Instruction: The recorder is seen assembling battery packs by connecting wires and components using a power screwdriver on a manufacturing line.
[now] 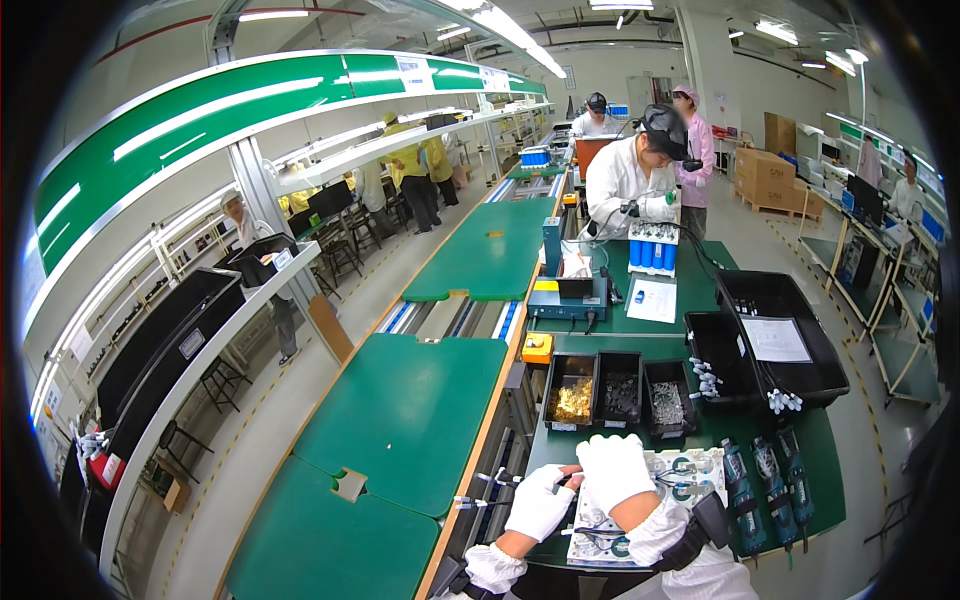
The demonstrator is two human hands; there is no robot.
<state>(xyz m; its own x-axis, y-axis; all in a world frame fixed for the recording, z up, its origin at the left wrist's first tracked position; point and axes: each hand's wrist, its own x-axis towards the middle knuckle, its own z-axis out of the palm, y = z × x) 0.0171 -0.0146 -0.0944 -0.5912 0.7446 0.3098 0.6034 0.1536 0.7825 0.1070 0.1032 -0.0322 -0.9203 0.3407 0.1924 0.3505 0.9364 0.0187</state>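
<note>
My left hand [541,501], in a white glove with bare fingertips, is at the left edge of a white plate [702,463] with round fittings and wires. Its thumb and fingers are drawn together; whatever they pinch is too small to name. My right hand [614,470], also gloved in white, lies over the plate's upper left part with its fingers curled down. The back of that hand hides its fingertips and anything in them. Thin cables with white connectors [498,478] stick out left of my left hand. More dark wires [600,533] cross the plate's lower left.
Beyond the plate stand black bins of gold-coloured parts [573,398], dark parts [622,392] and silver parts [667,405]. Several teal power screwdrivers [772,484] lie to the right. A large black tray [785,335] sits behind them. A co-worker [640,185] works across the bench.
</note>
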